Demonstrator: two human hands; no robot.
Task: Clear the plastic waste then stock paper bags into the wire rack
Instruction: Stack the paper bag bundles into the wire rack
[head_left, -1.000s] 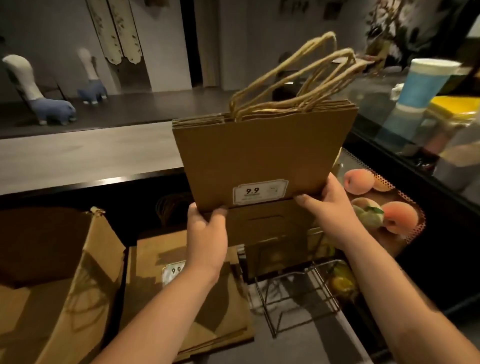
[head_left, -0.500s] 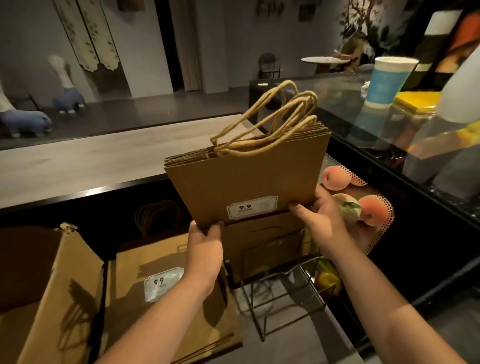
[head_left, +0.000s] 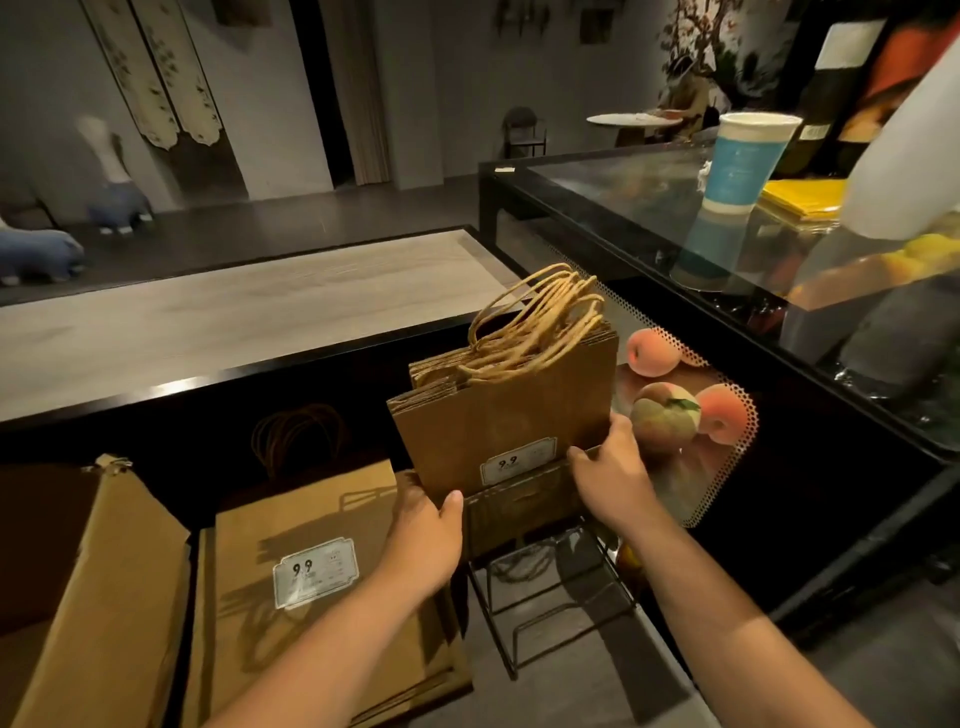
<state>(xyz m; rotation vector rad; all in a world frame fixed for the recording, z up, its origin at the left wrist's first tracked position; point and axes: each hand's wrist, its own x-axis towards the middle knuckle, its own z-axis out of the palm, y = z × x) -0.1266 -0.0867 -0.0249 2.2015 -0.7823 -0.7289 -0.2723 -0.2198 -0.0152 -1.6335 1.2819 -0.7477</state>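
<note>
Nearest me, on the dark worktop's near right part, I'm seeing the wire rack (head_left: 550, 597) w/ its front slots showing bare wire and its far end already taking bags. To its left a flat stack of bags (head_left: 311, 571) is lying by a cardboard box (head_left: 88, 582) at the near left edge.

Just beyond, both hands are holding the bundle of paper bags (head_left: 509, 415). My left hand (head_left: 423, 525) is gripping the bundle's lower left corner, thumb curled onto the front face. My right hand (head_left: 608, 467) is pinching the lower right edge, fingers wrapped behind.

Key relation: the bundle is standing upright, handles up and leaning away, its bottom edge sitting directly over the rack's far slot, behind a folded brown piece (head_left: 524, 499). Its long axis is running left-right across the rack, same as the wire dividers, so as I read it the coming move is nearly straight down. Can't tell if the bottom is touching wire yet. Both hands are about equally near.

Farther right, peaches (head_left: 665, 415) are sitting on a perforated tray (head_left: 737, 447) just beside the bundle's right edge. Risk I'm judging: right knuckles brushing the fruit.
</note>
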